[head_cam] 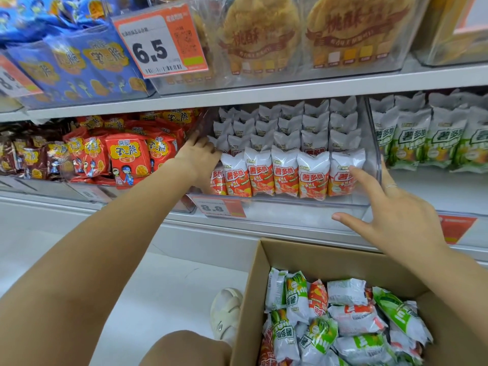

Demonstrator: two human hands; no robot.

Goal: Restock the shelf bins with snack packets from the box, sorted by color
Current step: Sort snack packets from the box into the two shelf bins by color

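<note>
Red packets [286,170] hiding left fingers [208,187]

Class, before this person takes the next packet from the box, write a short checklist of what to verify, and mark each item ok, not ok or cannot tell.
1. Right hand free to pick: ok, fingers spread, holding nothing.
2. Left hand free: cannot tell, its fingers are hidden among the packets at the bin's left end.
3. Orange packets upright in the front row of the clear bin: ok.
4. Room left in that front row: not ok, it looks full.
5. Green packets kept in the neighbouring bin: ok.
6. Box stock left: ok, orange and green mixed.
</note>
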